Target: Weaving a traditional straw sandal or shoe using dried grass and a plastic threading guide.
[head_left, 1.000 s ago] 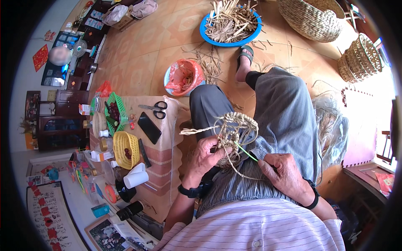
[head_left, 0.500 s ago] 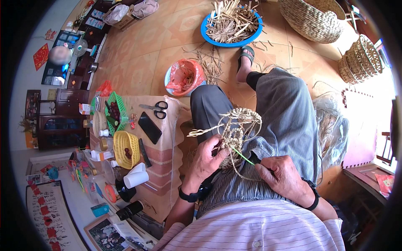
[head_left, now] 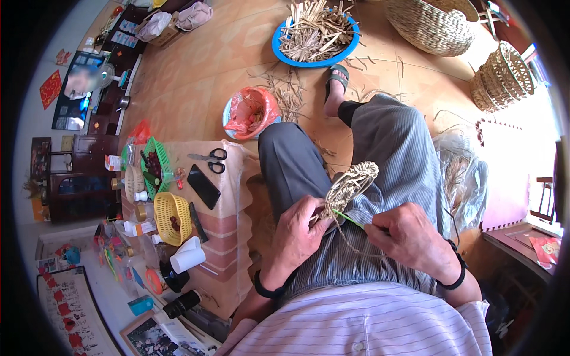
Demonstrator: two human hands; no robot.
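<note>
Over my lap, my left hand (head_left: 300,231) pinches the near end of a small woven straw piece (head_left: 351,183), which tilts up and away to the right. In my right hand (head_left: 409,240) is a thin green needle-like tool (head_left: 351,219), its grip wrapped by my closed fingers. The tool's far end meets the weave beside my left fingertips; whether it passes through, I cannot tell. A loose straw strand (head_left: 355,250) loops below the tool toward my right hand. My left palm hides part of the piece.
To the left, a cloth-covered table (head_left: 222,237) carries scissors (head_left: 215,160), a phone (head_left: 203,186) and a yellow basket (head_left: 173,218). Ahead on the floor are a red-lined bin (head_left: 254,113), a blue basin (head_left: 279,52) of straw and large woven baskets (head_left: 430,26). A plastic bag (head_left: 466,178) lies right.
The woven piece has turned from showing its open loop to a narrower, edge-on side. My right hand has risen slightly, still holding the green tool. The whole view has shifted a little.
</note>
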